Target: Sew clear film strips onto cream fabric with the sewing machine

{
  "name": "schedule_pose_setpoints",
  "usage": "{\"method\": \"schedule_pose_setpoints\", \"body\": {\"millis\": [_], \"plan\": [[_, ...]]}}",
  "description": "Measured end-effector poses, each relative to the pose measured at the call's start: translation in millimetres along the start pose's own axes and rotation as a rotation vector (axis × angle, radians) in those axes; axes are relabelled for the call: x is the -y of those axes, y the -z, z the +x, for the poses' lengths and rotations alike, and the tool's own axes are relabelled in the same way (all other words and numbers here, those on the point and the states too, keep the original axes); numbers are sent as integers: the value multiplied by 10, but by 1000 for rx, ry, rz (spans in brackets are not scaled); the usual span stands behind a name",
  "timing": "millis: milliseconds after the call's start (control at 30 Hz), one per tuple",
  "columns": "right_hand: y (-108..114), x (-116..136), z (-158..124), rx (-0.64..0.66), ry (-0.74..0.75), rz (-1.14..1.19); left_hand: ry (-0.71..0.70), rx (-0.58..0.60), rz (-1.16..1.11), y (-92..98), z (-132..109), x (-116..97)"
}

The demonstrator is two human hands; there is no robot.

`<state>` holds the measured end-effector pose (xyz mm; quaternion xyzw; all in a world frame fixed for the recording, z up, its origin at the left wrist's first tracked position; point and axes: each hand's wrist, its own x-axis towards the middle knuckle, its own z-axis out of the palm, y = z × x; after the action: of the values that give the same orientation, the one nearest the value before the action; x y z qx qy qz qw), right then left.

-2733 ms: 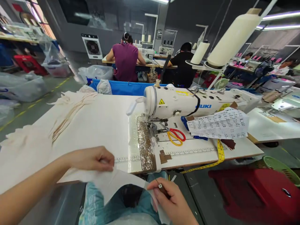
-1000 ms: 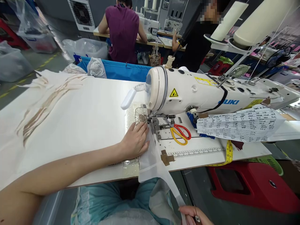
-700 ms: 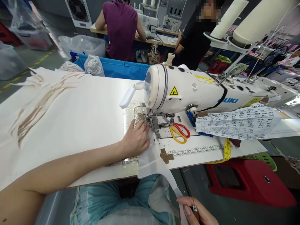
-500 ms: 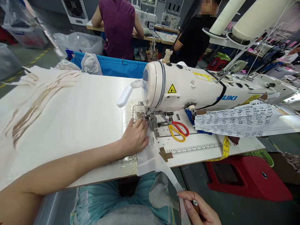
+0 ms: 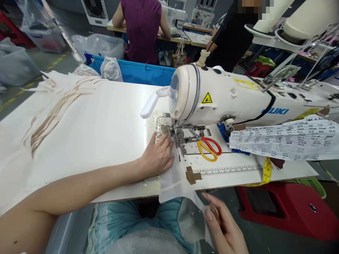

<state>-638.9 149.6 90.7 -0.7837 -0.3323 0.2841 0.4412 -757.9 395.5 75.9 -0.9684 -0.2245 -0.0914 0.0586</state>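
My left hand [image 5: 158,154] lies flat with fingers stretched on a sheer white fabric strip [image 5: 173,178], pressing it onto the table right by the presser foot [image 5: 178,135] of the white Juki sewing machine [image 5: 238,98]. The strip hangs over the table's front edge down to my right hand [image 5: 225,229]. That hand is closed, pinching the strip's lower end together with a thin brown-handled tool [image 5: 215,214].
Red-and-yellow scissors [image 5: 208,148] lie on the machine bed. A printed paper sheet [image 5: 286,139] and a yellow tape measure [image 5: 267,171] sit at right. Cream fabric pieces [image 5: 53,109] lie at far left. A red stool [image 5: 286,208] stands below. Two people work behind a blue bin [image 5: 140,74].
My left hand moved from the table's front edge up to the presser foot and laid the strip flat there. My right hand has just risen closer to the table edge.
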Motion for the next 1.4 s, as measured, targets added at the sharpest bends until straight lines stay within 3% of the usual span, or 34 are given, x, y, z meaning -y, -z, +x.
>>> {"method": "schedule_pose_setpoints", "body": {"millis": [233, 333, 600, 767, 1100, 1400], "plan": [[-461, 376, 788, 20, 585, -363, 18, -2, -60, -7, 0, 6], [-662, 479, 993, -20, 697, -538, 20, -6, -80, -13, 6, 19], [-852, 564, 1077, -73, 598, -984, -5, 7, -76, -29, 41, 53], [-886, 637, 1093, -57, 514, -1117, -7, -19, -73, -62, 56, 59], [-989, 795, 1096, -42, 402, -1201, 7, -32, -109, -66, 76, 85], [-858, 575, 896, -95, 445, -1057, 33, -60, -114, -80, 94, 86]]}}
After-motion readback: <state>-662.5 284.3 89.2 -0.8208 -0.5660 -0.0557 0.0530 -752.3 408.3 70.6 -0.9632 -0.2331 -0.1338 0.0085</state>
